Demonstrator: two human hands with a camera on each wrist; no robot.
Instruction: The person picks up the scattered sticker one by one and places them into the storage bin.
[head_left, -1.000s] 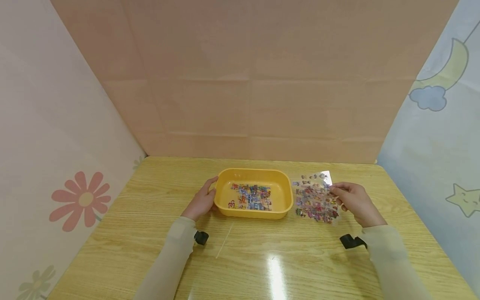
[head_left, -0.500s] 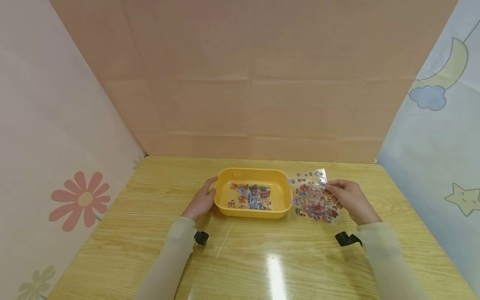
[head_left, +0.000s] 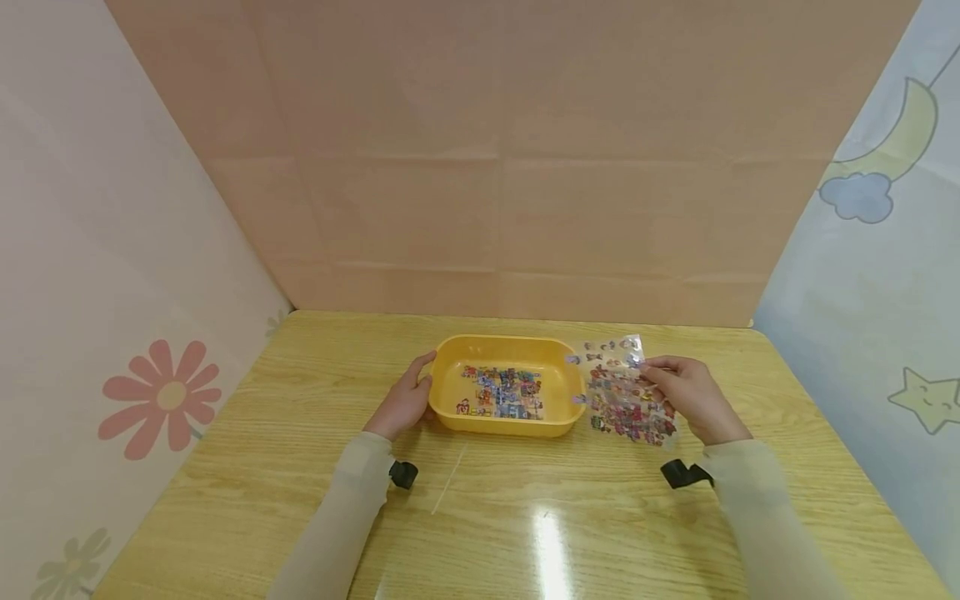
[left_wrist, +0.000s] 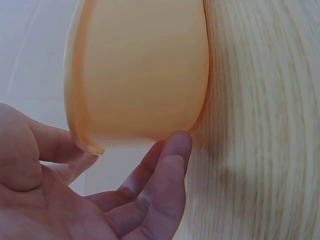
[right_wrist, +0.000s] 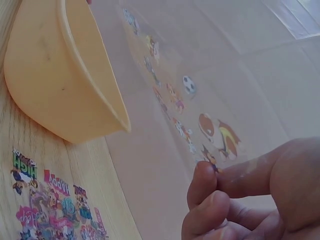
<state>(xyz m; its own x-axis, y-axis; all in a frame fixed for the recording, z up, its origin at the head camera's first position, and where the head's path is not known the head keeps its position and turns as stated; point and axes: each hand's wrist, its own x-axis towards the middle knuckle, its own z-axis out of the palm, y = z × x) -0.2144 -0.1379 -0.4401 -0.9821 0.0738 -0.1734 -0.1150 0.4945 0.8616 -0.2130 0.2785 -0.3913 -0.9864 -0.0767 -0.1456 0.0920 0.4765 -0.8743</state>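
Note:
A yellow plastic tray (head_left: 504,427) stands on the table. My left hand (head_left: 402,406) grips its left end; the left wrist view shows my thumb at the rim and my fingertips against the lower wall (left_wrist: 145,75). Inside the tray lie clear sticker sheets (head_left: 504,393) with colourful cartoon figures. To the right, my right hand (head_left: 693,398) pinches a clear sticker sheet (head_left: 603,353) between thumb and index finger. This sheet is raised, its left edge overlapping the tray's right rim in the head view. Below it, another sticker sheet (right_wrist: 55,205) with coloured lettering lies on the wooden table.
The wooden table (head_left: 300,467) runs back to a plain brownish-pink backdrop (head_left: 495,167). Printed panels stand at both sides, one with a red flower (head_left: 171,398). Black straps (head_left: 403,475) sit at both wrists.
My right hand has moved left with the pinched sticker sheet, bringing its edge over the tray's right rim. My left hand and the tray have stayed in place.

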